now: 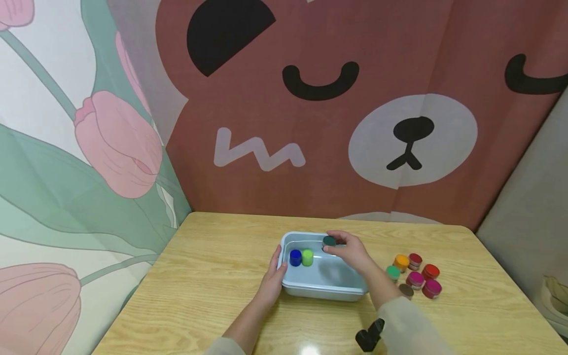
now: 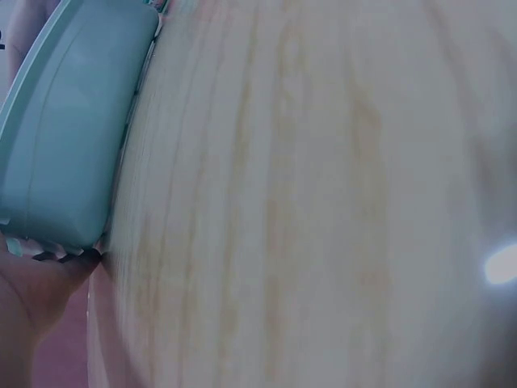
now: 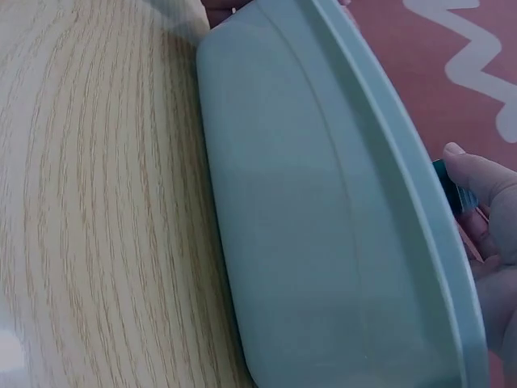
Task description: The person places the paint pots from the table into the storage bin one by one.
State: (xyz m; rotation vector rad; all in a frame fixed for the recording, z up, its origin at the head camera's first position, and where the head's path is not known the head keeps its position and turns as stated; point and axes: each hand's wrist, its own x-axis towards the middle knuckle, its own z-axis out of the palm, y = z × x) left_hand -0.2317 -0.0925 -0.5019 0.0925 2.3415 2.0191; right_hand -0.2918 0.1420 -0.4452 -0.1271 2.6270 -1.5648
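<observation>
A light blue plastic tub (image 1: 319,294) stands on the wooden table. My left hand (image 1: 269,283) grips its left end, thumb near the rim and fingers along the outer wall. Over the tub's far right part, my right hand (image 1: 352,250) pinches a small jar with a dark green lid (image 1: 329,241) between thumb and fingers. The right wrist view has this dark green jar (image 3: 456,187) just past the tub's rim. Inside the tub, a blue jar (image 1: 295,257) and a lime green jar (image 1: 307,257) sit side by side at the left.
Right of the tub, several small jars are grouped on the table (image 1: 199,276), among them an orange one (image 1: 401,263), a red one (image 1: 430,271), a magenta one (image 1: 432,288) and a brown one (image 1: 406,291). A black object (image 1: 370,335) shows by the right sleeve. Printed curtains (image 1: 328,192) hang behind.
</observation>
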